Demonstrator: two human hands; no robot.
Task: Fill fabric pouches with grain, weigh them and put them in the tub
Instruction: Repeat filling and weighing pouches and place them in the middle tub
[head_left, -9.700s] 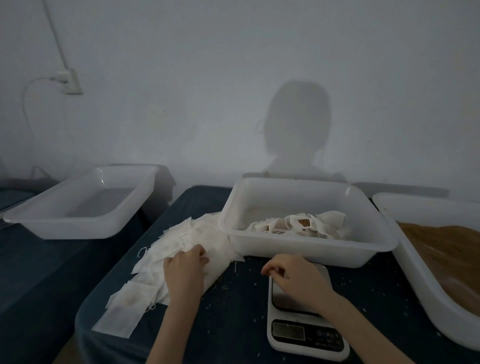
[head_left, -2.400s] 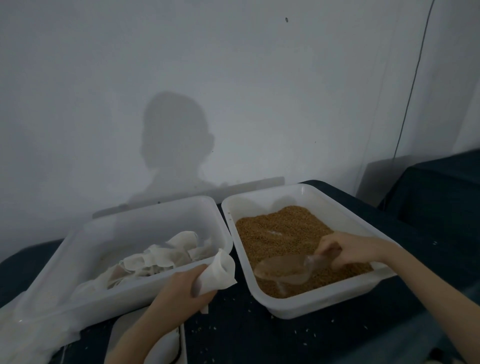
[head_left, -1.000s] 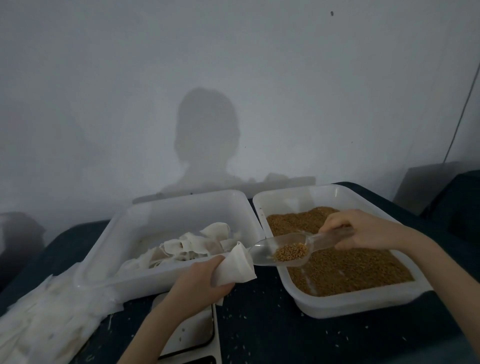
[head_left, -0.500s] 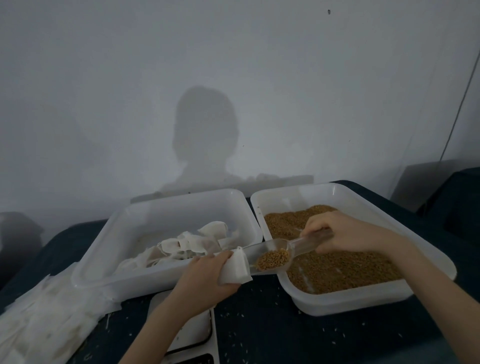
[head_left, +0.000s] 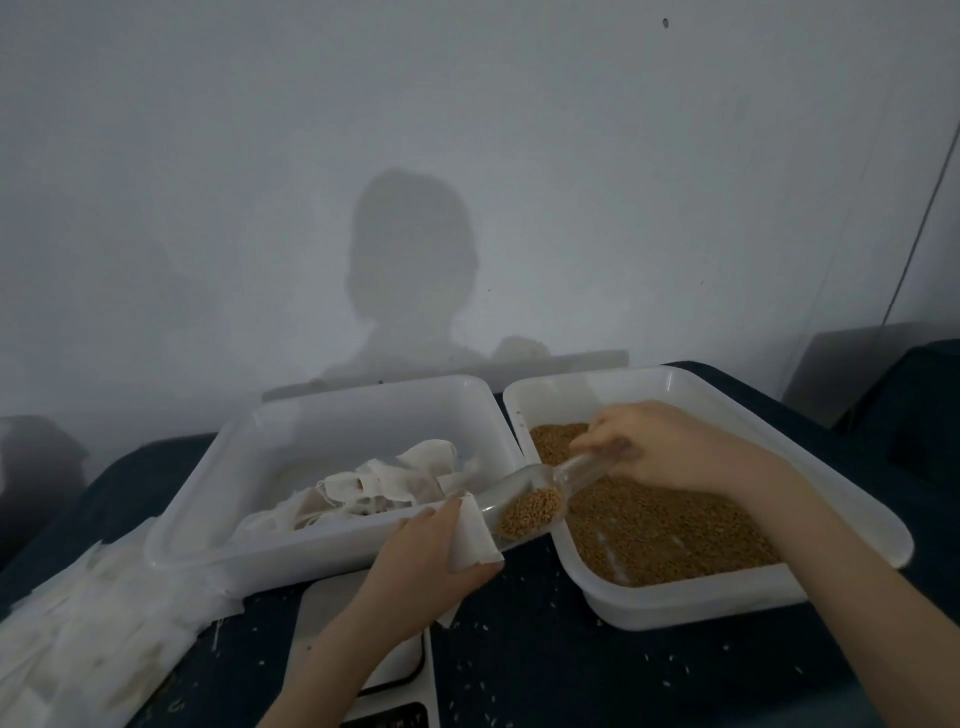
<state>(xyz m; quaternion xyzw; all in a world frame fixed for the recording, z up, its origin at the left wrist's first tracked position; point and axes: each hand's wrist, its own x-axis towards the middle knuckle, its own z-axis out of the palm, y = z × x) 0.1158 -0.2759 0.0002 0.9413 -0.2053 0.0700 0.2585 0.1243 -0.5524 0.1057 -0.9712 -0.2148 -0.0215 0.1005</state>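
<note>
Fingers of my left hand (head_left: 415, 558) are gripping the pouch (head_left: 474, 535) mouth-up while my right hand (head_left: 670, 449) is pinching the scoop (head_left: 524, 501), tipping grain (head_left: 530, 512) toward it.

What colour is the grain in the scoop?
Golden brown grain in the clear scoop, head view.

Head view: from my head, looking forward and down.
Nearness: close over the desk (head_left: 545, 670).
Faces: the wall (head_left: 467, 130) behind.
</note>
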